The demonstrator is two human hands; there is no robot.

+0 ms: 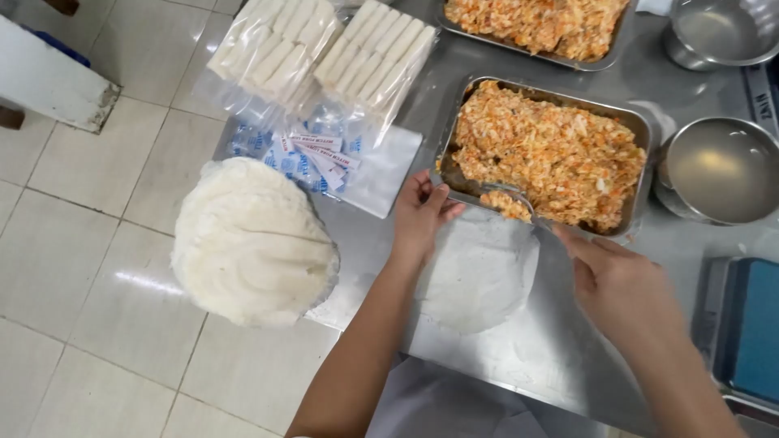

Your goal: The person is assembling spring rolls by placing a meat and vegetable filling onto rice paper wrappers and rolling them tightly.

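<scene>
While the head camera looked down on the steel worktop (pixel 560 357), the left hand (pixel 419 217) rested with its fingers loosely spread on the upper left edge of a thin round white wrapper sheet (pixel 479 272) that lay flat on the worktop, just below the near rim of a rectangular steel tray (pixel 641 122). That tray held a heap of orange and white shredded filling (pixel 552 150). The right hand (pixel 621 284) was closed around the handle of a metal spoon (pixel 515 199), whose bowl sat at the tray's near edge, loaded with a lump of the filling, just above the wrapper sheet. To the left, at the worktop's edge, stood a tall stack of the same round white wrappers (pixel 251 243). Beyond it lay clear plastic packs of pale sticks (pixel 324 49) and a scatter of small blue and white sachets (pixel 312 154). A second tray of filling (pixel 535 24) sat farther back, partly out of view. Two round steel bowls (pixel 718 166) stood to the right of the trays, and a blue flat object in a steel frame (pixel 751 332) showed at the right edge
</scene>
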